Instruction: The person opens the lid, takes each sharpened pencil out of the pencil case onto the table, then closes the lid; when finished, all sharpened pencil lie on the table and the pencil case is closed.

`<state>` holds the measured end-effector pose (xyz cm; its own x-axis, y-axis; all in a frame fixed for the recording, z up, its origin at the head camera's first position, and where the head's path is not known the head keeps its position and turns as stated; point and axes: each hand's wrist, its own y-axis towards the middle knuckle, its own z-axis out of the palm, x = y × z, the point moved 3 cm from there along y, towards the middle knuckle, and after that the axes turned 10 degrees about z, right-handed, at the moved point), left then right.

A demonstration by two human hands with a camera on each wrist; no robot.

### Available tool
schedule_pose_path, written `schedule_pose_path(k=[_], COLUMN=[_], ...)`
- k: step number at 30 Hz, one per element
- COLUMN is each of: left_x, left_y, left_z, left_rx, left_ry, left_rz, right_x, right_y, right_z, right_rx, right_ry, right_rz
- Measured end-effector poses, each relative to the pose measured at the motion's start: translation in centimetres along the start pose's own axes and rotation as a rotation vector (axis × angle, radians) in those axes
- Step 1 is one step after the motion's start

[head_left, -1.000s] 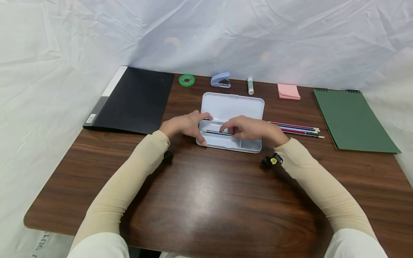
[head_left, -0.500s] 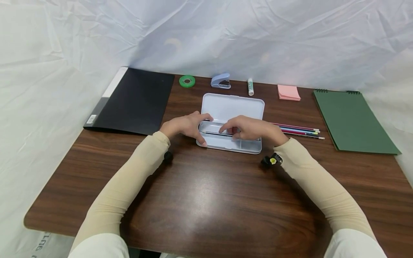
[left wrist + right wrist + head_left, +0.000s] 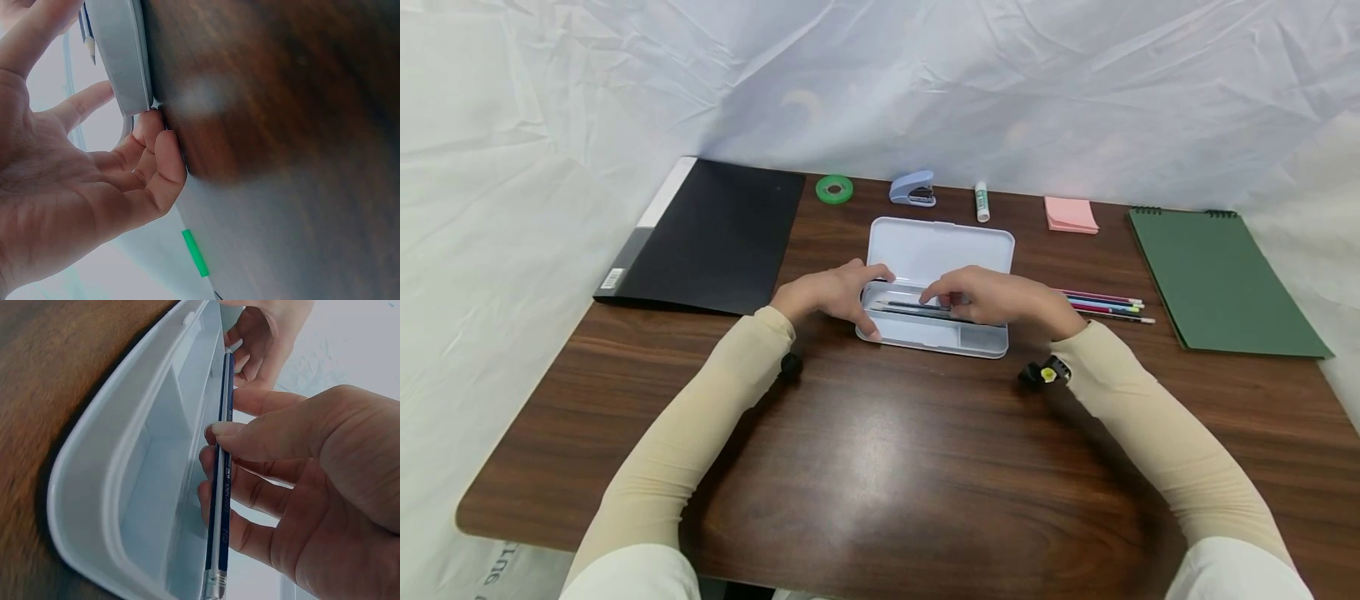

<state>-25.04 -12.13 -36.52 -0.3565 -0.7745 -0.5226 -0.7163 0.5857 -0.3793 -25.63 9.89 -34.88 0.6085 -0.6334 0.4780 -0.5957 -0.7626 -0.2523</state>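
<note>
Shifted slightly toward the person's right since the earlier frame, the right hand now works nearer the middle of the open, pale white rectangular pencil case, while the left hand and the case stay put. Between the right thumb and fingers is a slim dark-blue wooden pencil with a pale stripe and a silver metal ferrule, pinched partway along its shaft.

What matters most here, judging from the views, is the line of that pencil against the case. Its long axis runs left to right, nearly parallel to the long sides, with the pale sharpened tip toward the left hand and the ferrule toward the right end, where the small square compartment sits in the near corner. Seen from the head, the pencil lies at the long rear compartment; whether it touches the bottom cannot be told. A second dark line runs just beside it, too fine to identify.

Of the two, the right hand is nearer the pencil's middle. The left hand holds the case's left end between thumb and index finger, close to the tip. Beyond the right wrist, a loose row of multicoloured pencils lies on the brown wood-grain table, also pointing lengthwise.
</note>
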Motion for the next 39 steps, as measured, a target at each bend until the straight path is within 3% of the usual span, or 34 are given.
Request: schedule_pose_path(k=[12,39], left_x=[0.1,0.1], left_y=[0.0,-0.2], left_z=[0.0,-0.1], left_rx=[-0.003,-0.005], left_ry=[-0.013,-0.016], left_rz=[0.014,0.003], right_x=[-1.3,-8.0], right_y=[-2.6,-12.1], right_z=[-0.6,-1.4], right_rx=[-0.042,-0.191], right_ry=[-0.001,-0.048], right_rz=[0.018,0.201])
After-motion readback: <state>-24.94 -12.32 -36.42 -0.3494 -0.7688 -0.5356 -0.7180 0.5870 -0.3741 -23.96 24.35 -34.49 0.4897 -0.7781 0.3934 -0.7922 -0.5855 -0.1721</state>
